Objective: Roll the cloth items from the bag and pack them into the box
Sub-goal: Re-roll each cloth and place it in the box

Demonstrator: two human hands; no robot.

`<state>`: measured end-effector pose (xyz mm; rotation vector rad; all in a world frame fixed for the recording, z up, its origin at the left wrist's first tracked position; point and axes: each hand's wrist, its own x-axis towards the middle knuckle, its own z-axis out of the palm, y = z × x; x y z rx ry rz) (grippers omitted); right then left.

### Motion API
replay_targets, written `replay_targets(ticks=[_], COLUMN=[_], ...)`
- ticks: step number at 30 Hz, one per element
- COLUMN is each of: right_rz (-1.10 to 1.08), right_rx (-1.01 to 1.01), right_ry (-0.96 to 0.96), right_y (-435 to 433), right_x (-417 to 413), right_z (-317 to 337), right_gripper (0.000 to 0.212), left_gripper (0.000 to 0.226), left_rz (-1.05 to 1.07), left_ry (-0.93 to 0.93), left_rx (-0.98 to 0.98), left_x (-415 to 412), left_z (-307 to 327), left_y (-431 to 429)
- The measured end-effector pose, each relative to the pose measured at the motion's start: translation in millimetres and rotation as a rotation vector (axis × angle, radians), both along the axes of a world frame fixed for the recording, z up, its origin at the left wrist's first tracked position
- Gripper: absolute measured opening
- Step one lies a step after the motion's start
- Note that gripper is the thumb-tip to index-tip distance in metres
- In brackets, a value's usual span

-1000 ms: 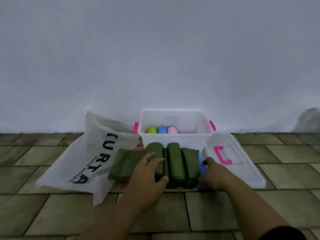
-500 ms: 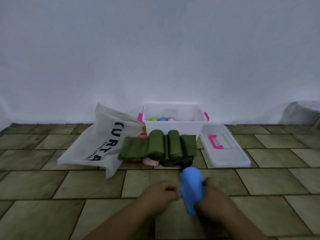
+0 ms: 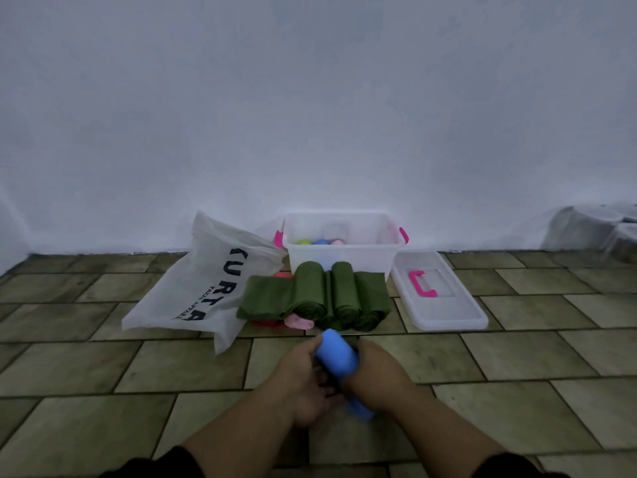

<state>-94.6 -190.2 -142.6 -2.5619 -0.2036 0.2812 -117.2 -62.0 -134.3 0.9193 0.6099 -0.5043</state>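
Observation:
A blue cloth roll [image 3: 337,354] is held low over the floor tiles between my left hand [image 3: 303,381] and my right hand [image 3: 377,372], both gripping it. Beyond them lies a green cloth [image 3: 315,293], partly rolled into folds, with pink [image 3: 298,321] and red pieces peeking from under it. The clear box [image 3: 344,258] with pink handles stands against the wall and holds green, blue and pink rolls [image 3: 320,241]. The white bag [image 3: 206,288] lies flat at the left.
The box's clear lid [image 3: 444,305] with a pink handle lies on the floor to the right of the box. A pale wall rises right behind the box. A grey bundle [image 3: 593,229] sits at the far right by the wall.
My hands left the green cloth, pulled the blue cloth toward me, and now hold it as a roll closer to my body. The camera moved back.

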Motion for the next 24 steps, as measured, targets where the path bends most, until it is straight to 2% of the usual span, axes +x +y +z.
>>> replay_targets(ticks=[2,4,5,8,10,11,15,17,18,21,24], right_rz=[0.105,0.165,0.19,0.274,0.293,0.289,0.252,0.217,0.183,0.013,-0.008], right_rx=[-0.074,-0.159,-0.208,-0.324,-0.334,-0.328,-0.286,-0.236,-0.215,-0.153,-0.148], right_ry=[-0.178,-0.358,-0.414,-0.472,-0.481,-0.488,-0.422,-0.412,-0.407,-0.317,-0.297], right_y=[5.7,9.0,9.7,7.8,6.6,6.2,2.1,1.3,2.1,7.1,9.7], right_x=[1.1,1.3,0.5,-2.6,-4.9,-6.0,-16.4,-23.3,-26.0,-28.7,-29.7], right_z=[0.5,-0.7,-2.4,-15.6,-23.7,-25.6,-27.7,-29.8,-30.7,-31.1,-35.0], right_gripper=[0.042,0.047,0.047,0.044,0.043,0.044,0.06,0.063,0.064,0.075,0.086], left_gripper=[0.06,0.058,0.053,0.033,0.024,0.026,0.056,0.081,0.084,0.067,0.054], left_rz=[0.077,0.151,0.181,0.184,-0.001,-0.133,-0.533,-0.568,-0.556,-0.494,-0.437], left_ry=[-0.049,-0.114,-0.169,-0.436,-0.647,-0.683,-0.593,-0.559,-0.55,-0.549,-0.539], left_rx=[-0.106,-0.116,-0.02,0.498,0.696,0.74,0.789,0.802,0.795,0.699,0.647], left_x=[10.1,20.7,26.0,33.8,35.3,36.0,36.6,34.0,32.1,30.7,29.5], left_z=[3.4,12.7,15.2,19.4,19.1,17.4,-0.7,-9.6,-13.2,-19.1,-23.3], left_y=[9.7,20.8,27.2,43.1,42.8,39.5,28.9,29.6,31.5,32.5,35.0])
